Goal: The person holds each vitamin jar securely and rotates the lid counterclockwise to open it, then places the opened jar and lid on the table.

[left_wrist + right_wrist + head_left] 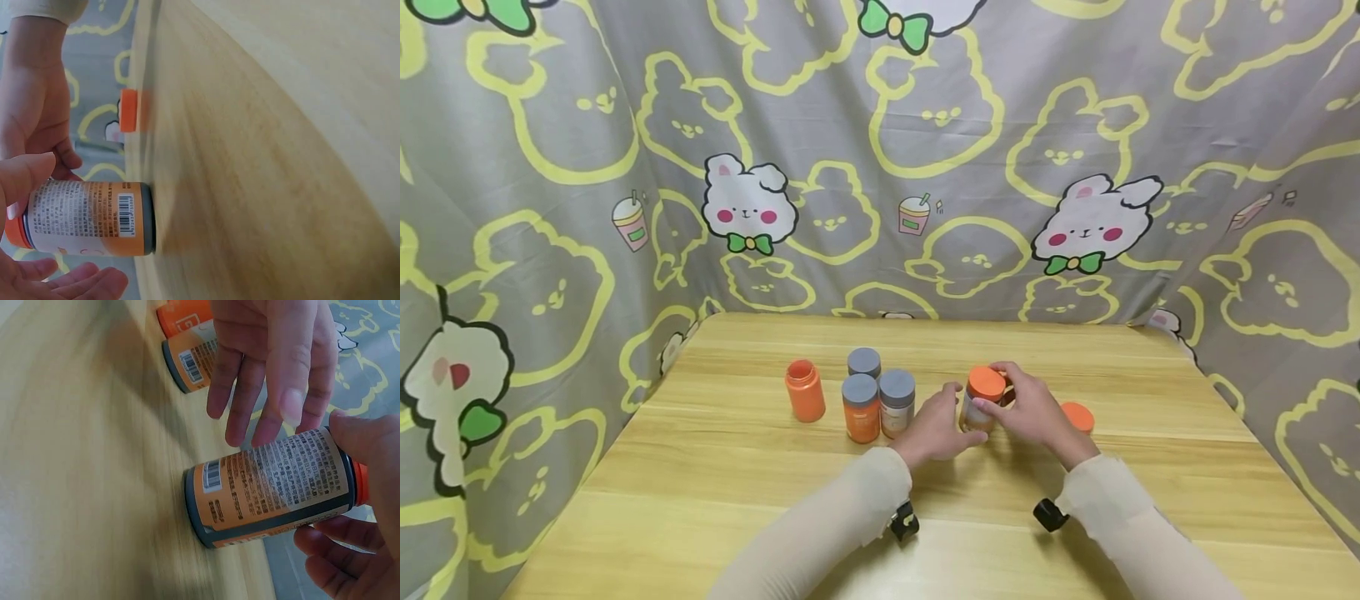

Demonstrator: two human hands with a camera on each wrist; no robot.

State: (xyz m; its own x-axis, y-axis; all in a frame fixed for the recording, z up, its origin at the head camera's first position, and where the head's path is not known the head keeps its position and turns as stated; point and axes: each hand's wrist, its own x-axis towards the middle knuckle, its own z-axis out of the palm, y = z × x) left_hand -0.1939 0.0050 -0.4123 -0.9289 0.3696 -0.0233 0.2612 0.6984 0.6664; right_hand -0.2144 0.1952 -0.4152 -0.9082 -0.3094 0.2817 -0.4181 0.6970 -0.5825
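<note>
A supplement jar with an orange lid (986, 382) stands upright on the table between the two hands. Its printed label, grey and orange, shows in the left wrist view on the jar (81, 217). My right hand (1032, 410) grips the jar near its top, thumb on the near side and fingers round the far side. My left hand (934, 425) is at the jar's left with thumb and fingers spread. In the right wrist view, the left hand's fingers (250, 394) are extended and look apart from the jar (269, 487).
Left of the hands stand three grey-lidded jars: an orange one (861, 417), a pale one (897, 412) and one behind (864, 362). Farther left is an uncapped orange bottle (806, 393). A loose orange lid (1078, 417) lies beyond the right wrist. Patterned curtain (940, 150) surrounds the wooden table (700, 483).
</note>
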